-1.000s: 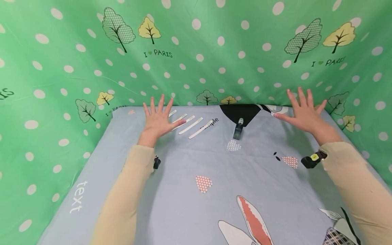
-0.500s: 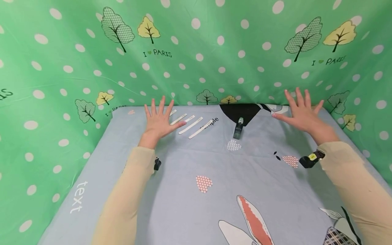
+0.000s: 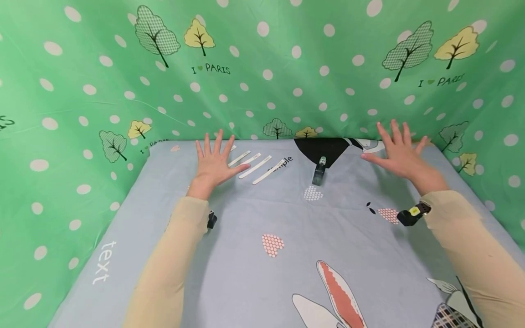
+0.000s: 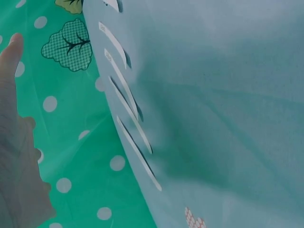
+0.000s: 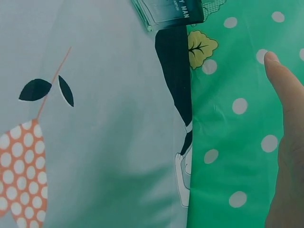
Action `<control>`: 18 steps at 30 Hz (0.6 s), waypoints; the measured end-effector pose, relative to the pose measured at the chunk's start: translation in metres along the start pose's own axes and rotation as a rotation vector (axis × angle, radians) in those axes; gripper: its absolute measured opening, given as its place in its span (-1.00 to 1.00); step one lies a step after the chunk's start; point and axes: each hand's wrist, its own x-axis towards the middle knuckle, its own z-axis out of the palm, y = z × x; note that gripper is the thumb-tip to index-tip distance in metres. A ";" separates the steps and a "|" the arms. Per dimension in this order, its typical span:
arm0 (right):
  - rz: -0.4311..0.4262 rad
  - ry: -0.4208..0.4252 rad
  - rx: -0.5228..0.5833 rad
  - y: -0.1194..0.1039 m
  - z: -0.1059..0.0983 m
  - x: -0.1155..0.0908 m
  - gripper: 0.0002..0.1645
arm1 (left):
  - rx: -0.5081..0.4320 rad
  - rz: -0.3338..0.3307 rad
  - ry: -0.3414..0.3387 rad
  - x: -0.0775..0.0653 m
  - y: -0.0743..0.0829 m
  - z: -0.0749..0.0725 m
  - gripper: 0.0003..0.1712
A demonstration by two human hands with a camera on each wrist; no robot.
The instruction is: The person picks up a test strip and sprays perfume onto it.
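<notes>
My left hand [image 3: 213, 166] hovers over the far left of the bedsheet-covered surface, fingers spread, holding nothing. Beside and partly beneath it in the head view lie several white paper strips [image 3: 268, 172], slanted side by side. The left wrist view shows the strips [image 4: 138, 154] more fully, with part of the hand [image 4: 16, 142] at the left edge. To their right lies a dark teal glass perfume bottle [image 3: 319, 174]; lettering shows on the bottle [image 5: 171, 12] in the right wrist view. My right hand [image 3: 404, 157], also spread and holding nothing, is raised to the bottle's right.
A grey-blue sheet [image 3: 238, 255] printed with hearts, rabbit ears and words covers the surface. Green dotted cloth [image 3: 262, 54] with tree prints hangs behind it and at both sides. A black wrist camera [image 3: 408, 216] is strapped at the right cuff.
Both hands have drifted slightly inward, the left a little rightward and the right a little leftward, with fingers still spread. The strips and bottle stay in place.
</notes>
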 end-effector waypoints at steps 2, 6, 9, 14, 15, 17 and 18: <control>-0.001 -0.002 0.002 -0.001 0.001 0.000 0.22 | -0.004 0.001 -0.003 0.000 0.001 0.001 0.25; -0.002 -0.006 0.008 -0.003 0.002 -0.001 0.21 | 0.002 0.003 -0.004 0.000 0.003 0.002 0.25; -0.002 -0.008 0.009 -0.003 0.004 -0.001 0.21 | -0.005 0.006 -0.004 0.000 0.004 0.003 0.25; -0.009 -0.008 0.017 -0.004 0.006 -0.001 0.22 | -0.020 0.005 -0.011 0.000 0.007 0.006 0.26; -0.011 -0.007 0.019 -0.004 0.006 -0.002 0.22 | -0.021 0.003 -0.015 -0.001 0.007 0.006 0.26; -0.016 -0.003 0.018 -0.005 0.007 -0.002 0.22 | -0.021 0.003 -0.017 -0.001 0.008 0.008 0.26; -0.018 -0.002 0.017 -0.005 0.008 -0.002 0.23 | -0.023 0.003 -0.017 -0.001 0.008 0.008 0.26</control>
